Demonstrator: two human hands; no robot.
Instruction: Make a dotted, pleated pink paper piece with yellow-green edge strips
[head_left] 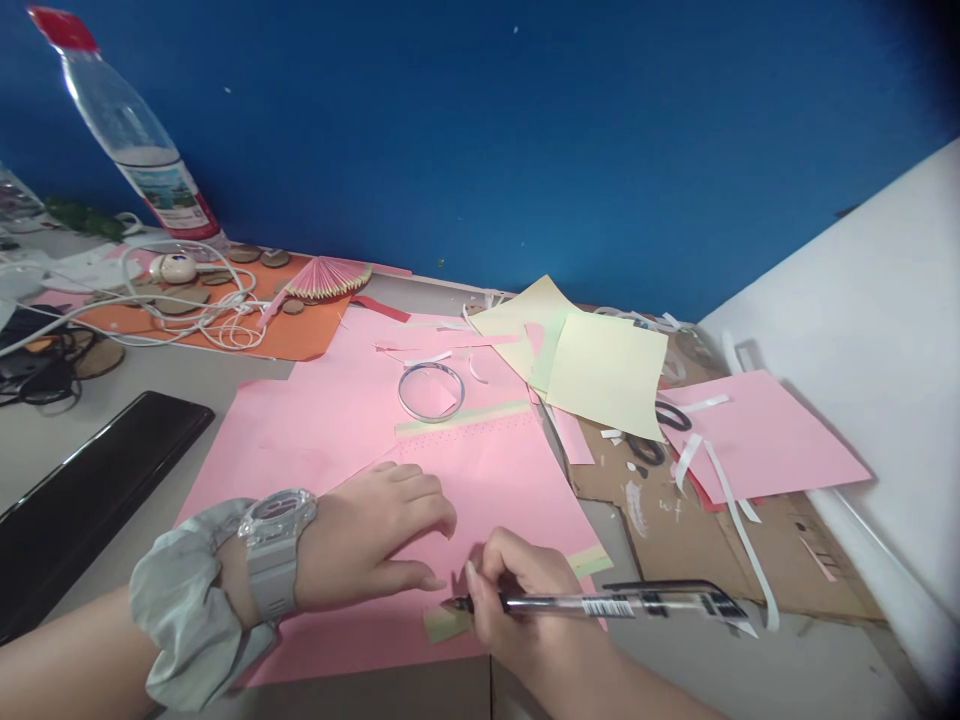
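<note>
My right hand (525, 600) grips a black-and-clear pen (615, 606) between thumb and fingers. The pen's tip is at a small pale yellow-green paper strip (445, 624) lying near the front edge of the pink paper (322, 640). My left hand (382, 530) rests on the pink sheet with fingers apart, its thumb close to the pen tip. A silver ring-shaped bangle (431, 417) lies on the pink paper beyond my hands. Below it runs a long yellow strip (465, 418), with a band of small dots drawn beside it.
Yellow paper squares (607, 370), black-handled scissors (645, 450) and a pink sheet (772, 430) lie on cardboard (690, 555) at right. A phone (97, 490), white cable (232, 325), folded pink fan (326, 278) and bottle (142, 140) are at left. A blue wall (480, 130) stands behind.
</note>
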